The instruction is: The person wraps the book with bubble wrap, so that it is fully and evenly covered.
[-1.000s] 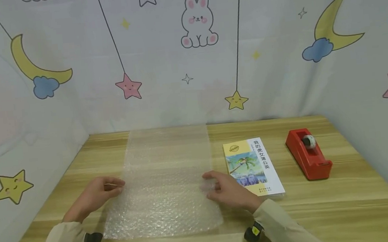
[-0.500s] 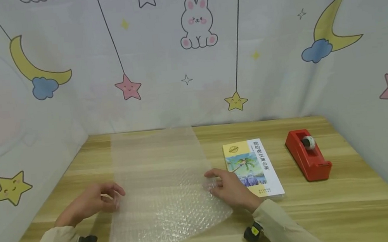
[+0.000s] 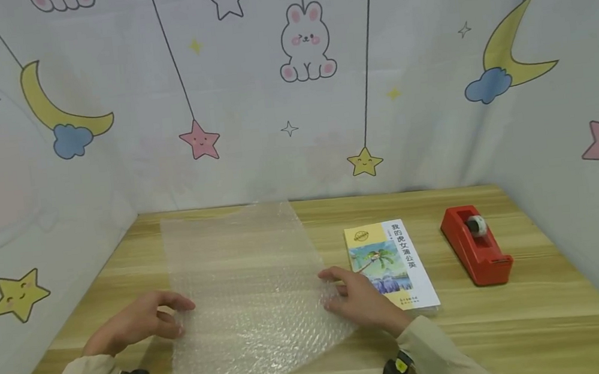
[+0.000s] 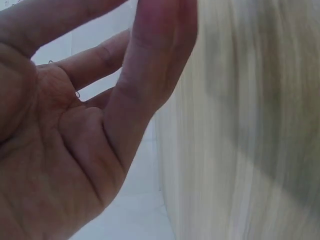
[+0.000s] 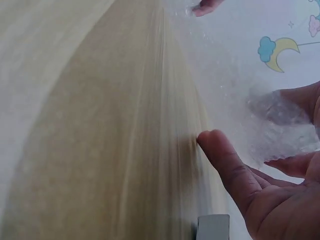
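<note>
A clear sheet of bubble wrap lies across the left half of the table, its near edge slanting and its far edge uneven. My left hand pinches the sheet's left edge between thumb and fingers; in the left wrist view the fingertips run out at the top, so the pinch is hidden there. At the right edge, my right hand grips the wrap, and the right wrist view has the film between thumb and fingers. Just behind that hand lies a paperback book with a palm tree on its cover.
A red tape dispenser with a roll of tape stands right of the book. The wooden table is enclosed by white curtains printed with stars, moons and a rabbit. Black wrist cameras hang under both sleeves.
The bubble wrap has shifted left and turned, its near left corner coming toward me. My left hand has moved a little left and nearer; the right hand has stayed almost in place.
</note>
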`<control>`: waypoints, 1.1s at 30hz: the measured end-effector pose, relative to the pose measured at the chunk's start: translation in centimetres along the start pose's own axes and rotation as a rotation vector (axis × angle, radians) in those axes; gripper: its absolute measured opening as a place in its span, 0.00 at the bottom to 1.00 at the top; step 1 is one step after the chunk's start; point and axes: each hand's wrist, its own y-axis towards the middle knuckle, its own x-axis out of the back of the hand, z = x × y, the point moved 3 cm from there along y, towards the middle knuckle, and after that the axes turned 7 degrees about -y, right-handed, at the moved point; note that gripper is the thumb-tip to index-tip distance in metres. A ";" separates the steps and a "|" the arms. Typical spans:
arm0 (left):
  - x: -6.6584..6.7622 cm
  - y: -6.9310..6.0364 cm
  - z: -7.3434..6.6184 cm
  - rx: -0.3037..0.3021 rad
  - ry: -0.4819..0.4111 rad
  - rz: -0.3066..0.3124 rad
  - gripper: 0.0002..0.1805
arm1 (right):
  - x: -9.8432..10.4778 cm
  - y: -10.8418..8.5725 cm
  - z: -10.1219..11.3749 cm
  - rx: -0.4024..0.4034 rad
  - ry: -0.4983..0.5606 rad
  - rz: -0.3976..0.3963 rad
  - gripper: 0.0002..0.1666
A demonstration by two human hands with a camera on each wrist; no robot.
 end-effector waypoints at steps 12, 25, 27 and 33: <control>0.0 -0.1 -0.1 -0.001 0.013 0.039 0.23 | 0.2 -0.8 0.1 -0.011 0.011 0.020 0.33; 0.0 0.1 0.0 -0.068 -0.030 0.128 0.24 | 0.2 -0.7 0.1 -0.029 -0.055 -0.047 0.32; 0.1 -0.1 -0.1 -0.075 -0.019 0.140 0.23 | 0.2 -0.6 0.1 -0.045 -0.053 -0.069 0.32; 0.7 -0.7 0.1 0.026 -0.014 0.055 0.23 | 0.2 -0.4 0.1 -0.065 -0.077 -0.120 0.31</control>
